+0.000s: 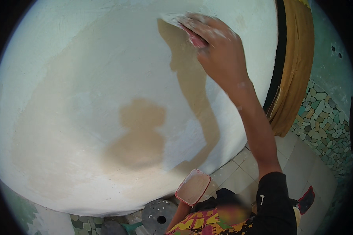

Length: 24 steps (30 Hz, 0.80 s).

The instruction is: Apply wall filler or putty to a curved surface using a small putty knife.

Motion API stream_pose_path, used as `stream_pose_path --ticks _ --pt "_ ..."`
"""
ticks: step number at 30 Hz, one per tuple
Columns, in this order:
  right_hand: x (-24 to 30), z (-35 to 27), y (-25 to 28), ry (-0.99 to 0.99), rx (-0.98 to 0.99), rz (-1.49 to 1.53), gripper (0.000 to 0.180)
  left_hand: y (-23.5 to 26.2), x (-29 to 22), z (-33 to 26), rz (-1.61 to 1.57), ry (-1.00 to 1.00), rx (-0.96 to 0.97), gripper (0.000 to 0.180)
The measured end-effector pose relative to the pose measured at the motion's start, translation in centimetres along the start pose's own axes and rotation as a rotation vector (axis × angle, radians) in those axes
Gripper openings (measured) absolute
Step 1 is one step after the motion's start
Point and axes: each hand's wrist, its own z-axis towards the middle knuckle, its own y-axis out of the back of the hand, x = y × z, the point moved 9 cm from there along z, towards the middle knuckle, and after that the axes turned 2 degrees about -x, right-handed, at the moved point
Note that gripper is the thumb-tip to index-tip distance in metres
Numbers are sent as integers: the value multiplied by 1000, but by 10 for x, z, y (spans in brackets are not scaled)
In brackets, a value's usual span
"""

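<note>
From here I see the right hand (222, 47) clench its grip round a red-handled spreader (197, 39), blade (171, 18) laid on the white wall (86, 86) toward its right edge, while the left hand (182, 210) holds a red-rimmed tub (184, 201) by the bottom edge, apparently keeping paste (195, 185) handy.

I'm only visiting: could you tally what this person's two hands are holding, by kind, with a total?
Scraper with a pinkish-red handle, in the right hand: 1
Red-rimmed tub, held up by the mostly hidden left hand: 1
Total: 2
</note>
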Motion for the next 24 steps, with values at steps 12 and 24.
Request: stream_pose_path --ticks 12,24 --pt "-9 24 -4 42 112 88 18 4 -6 -5 52 -94 21 50" --pt "0 -1 -12 -23 250 110 29 29 -8 2 50 -92 -29 59"
